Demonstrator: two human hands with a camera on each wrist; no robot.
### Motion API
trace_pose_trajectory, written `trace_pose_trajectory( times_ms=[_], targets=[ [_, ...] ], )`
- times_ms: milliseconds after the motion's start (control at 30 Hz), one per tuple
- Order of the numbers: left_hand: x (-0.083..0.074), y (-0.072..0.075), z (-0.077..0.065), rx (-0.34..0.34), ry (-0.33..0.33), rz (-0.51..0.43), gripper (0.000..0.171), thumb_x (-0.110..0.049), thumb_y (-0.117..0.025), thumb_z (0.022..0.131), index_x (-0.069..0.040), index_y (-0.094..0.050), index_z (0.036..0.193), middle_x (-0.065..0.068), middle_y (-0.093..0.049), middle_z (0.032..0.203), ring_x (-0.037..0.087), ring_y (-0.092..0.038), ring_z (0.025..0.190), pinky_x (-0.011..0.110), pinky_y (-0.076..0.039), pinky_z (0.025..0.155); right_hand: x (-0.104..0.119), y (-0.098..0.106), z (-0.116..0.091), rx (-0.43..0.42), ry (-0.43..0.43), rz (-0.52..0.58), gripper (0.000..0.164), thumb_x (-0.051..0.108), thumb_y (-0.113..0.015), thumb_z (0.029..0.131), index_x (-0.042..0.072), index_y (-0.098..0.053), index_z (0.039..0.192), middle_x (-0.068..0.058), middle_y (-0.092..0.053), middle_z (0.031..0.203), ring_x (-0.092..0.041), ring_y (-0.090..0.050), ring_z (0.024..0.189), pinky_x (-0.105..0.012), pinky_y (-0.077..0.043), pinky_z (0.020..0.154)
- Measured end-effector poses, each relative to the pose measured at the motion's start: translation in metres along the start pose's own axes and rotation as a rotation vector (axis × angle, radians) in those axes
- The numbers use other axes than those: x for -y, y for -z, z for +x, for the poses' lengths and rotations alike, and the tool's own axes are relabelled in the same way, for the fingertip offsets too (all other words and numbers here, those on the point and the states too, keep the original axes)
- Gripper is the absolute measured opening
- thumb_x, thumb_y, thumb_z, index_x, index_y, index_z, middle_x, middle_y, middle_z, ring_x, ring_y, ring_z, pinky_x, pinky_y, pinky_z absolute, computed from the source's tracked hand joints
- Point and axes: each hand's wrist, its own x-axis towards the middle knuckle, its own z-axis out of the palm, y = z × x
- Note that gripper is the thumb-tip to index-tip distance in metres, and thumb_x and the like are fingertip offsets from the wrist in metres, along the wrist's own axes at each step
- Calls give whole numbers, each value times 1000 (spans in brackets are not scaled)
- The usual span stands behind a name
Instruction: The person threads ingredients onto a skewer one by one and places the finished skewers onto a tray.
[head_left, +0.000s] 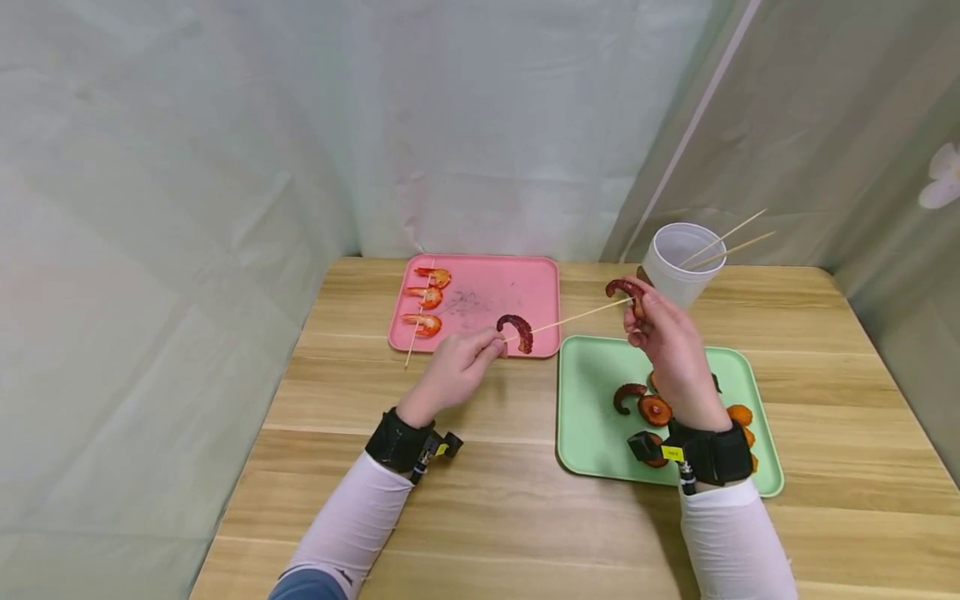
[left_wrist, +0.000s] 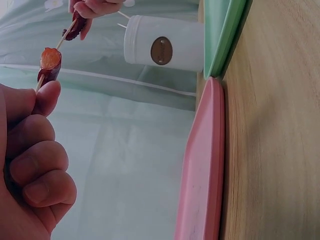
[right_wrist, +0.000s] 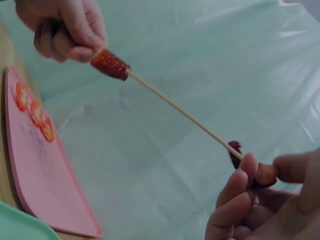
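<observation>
My left hand (head_left: pixel 459 371) pinches one end of a thin wooden skewer (head_left: pixel 577 317) above the pink tray's front edge. A dark red octopus tentacle (head_left: pixel 519 332) is threaded on it, right by my left fingertips. Between thumb and fingers, my right hand (head_left: pixel 671 354) grips a second curved tentacle (head_left: pixel 621 287), its orange cut end (right_wrist: pixel 266 175) showing in the right wrist view. The skewer's other end meets this second tentacle at my right fingertips. Bare stick spans the gap between both pieces.
On the pink tray (head_left: pixel 495 283) lies a skewer with three shrimp (head_left: pixel 426 297). The green tray (head_left: pixel 592 450) under my right arm bears another tentacle (head_left: pixel 628 397), mushroom caps (head_left: pixel 655 410) and orange pieces (head_left: pixel 740 414). Behind it stands a white cup (head_left: pixel 675 271) with two skewers.
</observation>
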Motion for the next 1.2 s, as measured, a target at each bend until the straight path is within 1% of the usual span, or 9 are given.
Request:
trace_pose_trajectory(
  times_ms=[100, 200, 367, 467, 567, 667, 900, 1100, 1200],
  targets=[
    [0, -1, 3, -4, -7, -1, 23, -8, -55, 111, -3, -71, 95, 2, -68, 83, 15, -57, 72, 35, -52, 70, 1, 1, 1, 8, 8, -49, 46, 32, -52, 115, 5, -53, 153, -1, -59, 95, -14, -54, 88, -23, -42, 72],
    [0, -3, 1, -8, -10, -10, 23, -7, -55, 111, -4, -71, 94, -1, -63, 79, 14, -53, 70, 33, -48, 67, -2, 0, -2, 26, 3, -102, 50, 31, -53, 115, 5, -50, 156, -1, -62, 100, -15, -56, 93, -23, -44, 75],
    [-1, -2, -23, -2, 14, -15, 22, -8, -56, 111, -6, -71, 94, -4, -62, 78, 11, -51, 68, 31, -47, 65, -20, -14, -15, 72, -51, -192, 51, 28, -53, 115, 5, -45, 160, 0, -70, 108, -20, -58, 103, -25, -45, 79],
    [0, 4, -41, -41, 36, 13, 20, -5, -59, 109, -9, -71, 94, -6, -63, 78, 8, -49, 66, 30, -47, 63, -32, -27, -15, 136, -76, -216, 49, 27, -55, 114, 7, -48, 159, -2, -75, 115, -24, -58, 105, -28, -44, 80],
    [0, 9, -48, -78, 38, 24, 18, -2, -61, 107, -11, -71, 93, -7, -62, 77, 7, -47, 65, 30, -45, 62, -39, -34, -12, 179, -74, -243, 47, 28, -57, 113, 10, -53, 156, -5, -75, 121, -26, -59, 106, -31, -43, 80],
    [2, 8, -41, -75, 15, 7, 18, -2, -60, 108, -12, -70, 95, -7, -62, 79, 8, -49, 67, 31, -46, 64, -36, -32, -10, 163, -69, -289, 42, 30, -58, 113, 11, -60, 150, -5, -76, 122, -25, -60, 104, -34, -43, 81],
    [0, -1, -7, -67, -59, -2, 18, -7, -59, 109, -6, -71, 97, -2, -68, 84, 12, -59, 75, 35, -53, 71, -16, -15, -5, 129, -53, -376, 39, 34, -58, 113, 3, -67, 135, -1, -77, 120, -23, -66, 107, -40, -42, 89],
    [-1, -1, -6, -68, -61, 2, 17, -5, -60, 108, -7, -72, 96, 1, -69, 82, 12, -60, 74, 35, -53, 70, -15, -15, -5, 160, -78, -387, 40, 37, -57, 113, 5, -65, 136, -2, -77, 123, -22, -70, 108, -39, -43, 88],
    [-2, -1, -5, -77, -67, 13, 15, -5, -61, 108, -5, -75, 102, 4, -71, 85, 13, -62, 74, 36, -54, 71, -15, -16, -5, 162, -88, -394, 41, 38, -57, 113, 6, -65, 136, -3, -77, 125, -21, -71, 108, -42, -44, 90]
  ],
)
